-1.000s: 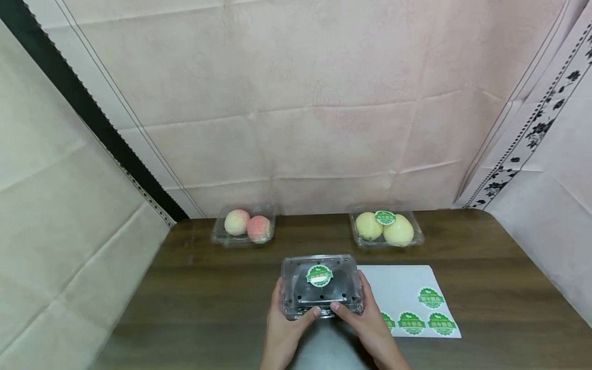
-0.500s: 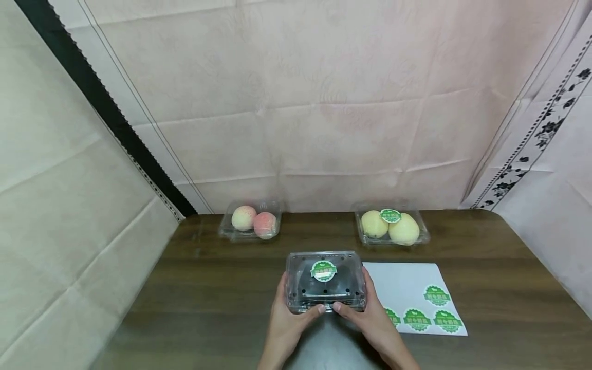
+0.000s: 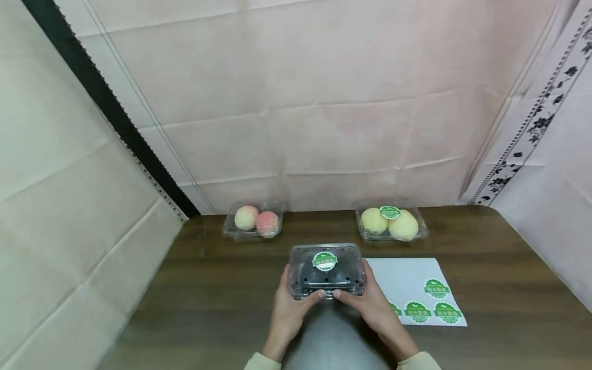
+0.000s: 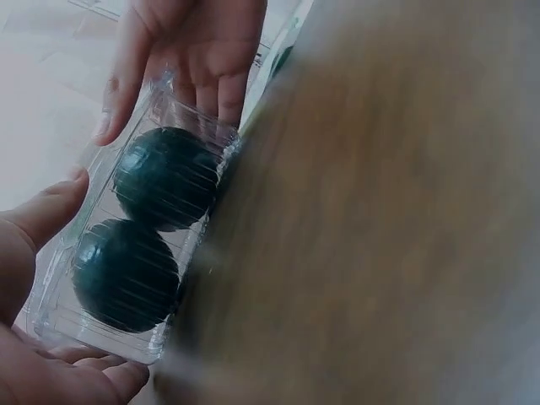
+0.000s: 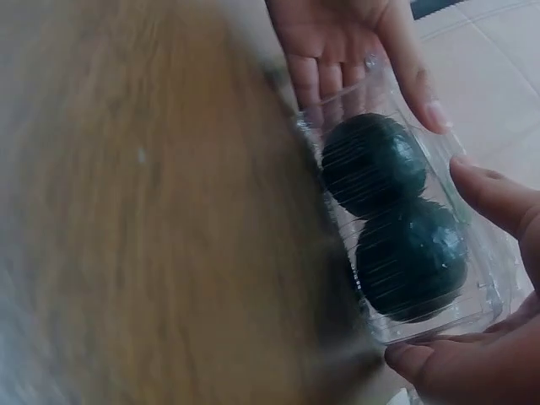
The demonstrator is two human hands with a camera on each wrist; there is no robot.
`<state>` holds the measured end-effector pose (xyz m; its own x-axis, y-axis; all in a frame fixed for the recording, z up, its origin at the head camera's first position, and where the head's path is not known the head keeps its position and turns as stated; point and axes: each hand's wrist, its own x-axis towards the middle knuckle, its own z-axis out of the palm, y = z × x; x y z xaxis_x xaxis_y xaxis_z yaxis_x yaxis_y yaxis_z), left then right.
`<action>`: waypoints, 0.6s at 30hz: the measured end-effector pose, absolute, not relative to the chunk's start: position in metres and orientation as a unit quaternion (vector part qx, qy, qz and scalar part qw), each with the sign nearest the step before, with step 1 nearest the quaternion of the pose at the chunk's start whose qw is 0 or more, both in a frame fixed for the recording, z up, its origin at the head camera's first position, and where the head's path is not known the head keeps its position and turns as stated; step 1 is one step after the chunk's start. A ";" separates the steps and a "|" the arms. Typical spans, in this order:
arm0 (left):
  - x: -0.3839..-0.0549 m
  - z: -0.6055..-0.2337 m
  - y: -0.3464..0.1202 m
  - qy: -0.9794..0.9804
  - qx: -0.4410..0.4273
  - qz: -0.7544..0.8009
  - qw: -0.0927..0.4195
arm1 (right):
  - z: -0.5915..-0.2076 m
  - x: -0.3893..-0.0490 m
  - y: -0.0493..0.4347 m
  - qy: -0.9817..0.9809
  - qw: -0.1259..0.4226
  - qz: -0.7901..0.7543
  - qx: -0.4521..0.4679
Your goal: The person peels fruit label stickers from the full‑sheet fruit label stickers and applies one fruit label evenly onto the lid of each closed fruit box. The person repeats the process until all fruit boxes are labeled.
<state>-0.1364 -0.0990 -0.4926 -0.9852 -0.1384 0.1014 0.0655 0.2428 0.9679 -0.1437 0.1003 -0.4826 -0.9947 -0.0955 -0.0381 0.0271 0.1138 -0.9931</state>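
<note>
A clear plastic clamshell box [image 3: 327,280] with a round green-and-white sticker [image 3: 325,261] on its lid is held between my two hands. Inside it the wrist views show two dark green round fruits [image 4: 126,274], side by side; their kind is unclear. My left hand [image 3: 291,307] grips the box's left side, thumb on the near edge. The right side is gripped by my right hand [image 3: 372,304], its thumb also on the near edge. In both wrist views the fingers [image 5: 413,359] reach along the box's ends and underside.
At the back left of the wooden table [image 3: 208,318] stands a clear box [image 3: 229,228] with two pinkish peaches. Another clear box [image 3: 422,231], at the back right, holds two pale yellow fruits and bears a green sticker. A white sticker sheet [image 3: 402,275] lies to the right, partly behind my right hand.
Both hands have moved the clamshell box slightly away from me, with the same grip. The head view has shifted a little, and both sleeves now show at the bottom.
</note>
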 end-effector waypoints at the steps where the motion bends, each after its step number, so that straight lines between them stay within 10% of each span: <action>1: -0.138 -0.493 -0.100 -0.787 0.027 -0.610 0.084 | -0.483 -0.146 0.099 0.745 0.046 -0.665 -0.028; 18: -0.172 -0.488 -0.103 -0.792 0.005 -0.607 0.069 | -0.480 -0.173 0.102 0.771 0.038 -0.635 -0.038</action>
